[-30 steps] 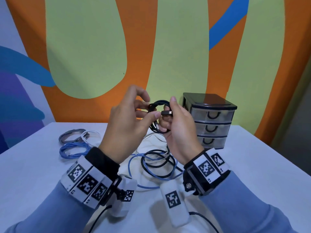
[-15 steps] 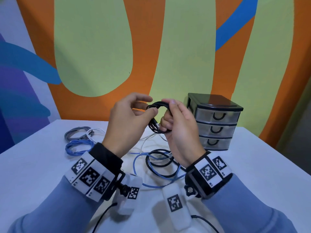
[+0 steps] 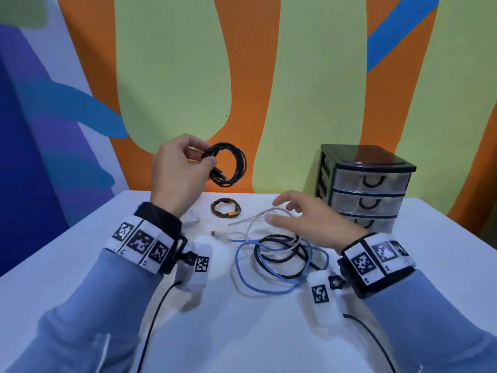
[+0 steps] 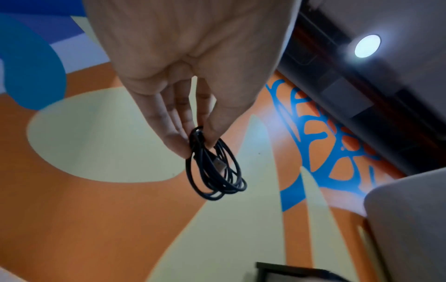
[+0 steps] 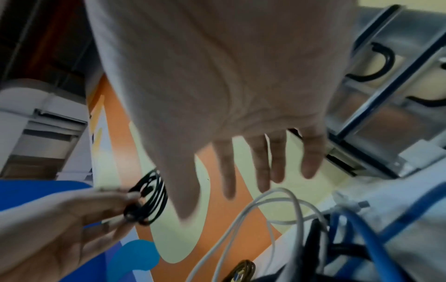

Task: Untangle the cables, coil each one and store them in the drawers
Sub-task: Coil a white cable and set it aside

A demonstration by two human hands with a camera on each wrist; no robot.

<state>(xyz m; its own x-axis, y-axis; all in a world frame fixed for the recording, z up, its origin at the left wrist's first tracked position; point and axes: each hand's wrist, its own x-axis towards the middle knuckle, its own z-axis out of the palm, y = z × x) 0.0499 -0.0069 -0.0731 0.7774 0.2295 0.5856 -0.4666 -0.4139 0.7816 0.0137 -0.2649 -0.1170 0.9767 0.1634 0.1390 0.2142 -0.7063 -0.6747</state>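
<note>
My left hand (image 3: 183,165) holds a small coiled black cable (image 3: 231,164) in the air above the table's far edge, pinched between thumb and fingers (image 4: 193,145). The coil (image 4: 217,171) hangs below them with a metal plug showing. My right hand (image 3: 304,216) is open, fingers spread, hovering over a tangle of white (image 3: 258,222), blue (image 3: 242,273) and black (image 3: 279,254) cables on the white table (image 3: 80,254). The black three-drawer unit (image 3: 368,184) stands at the back right, all drawers shut. In the right wrist view the spread fingers (image 5: 265,171) hover above the white cable (image 5: 284,196).
A small brown coiled cable (image 3: 225,208) lies on the table behind the tangle. Sensor wires trail from both wrist bands toward the near edge. A painted wall stands right behind the table.
My right hand has let go of the black coil and dropped, open, over the tangle. The left hand keeps the coil and has moved it left. The view has shifted right.
</note>
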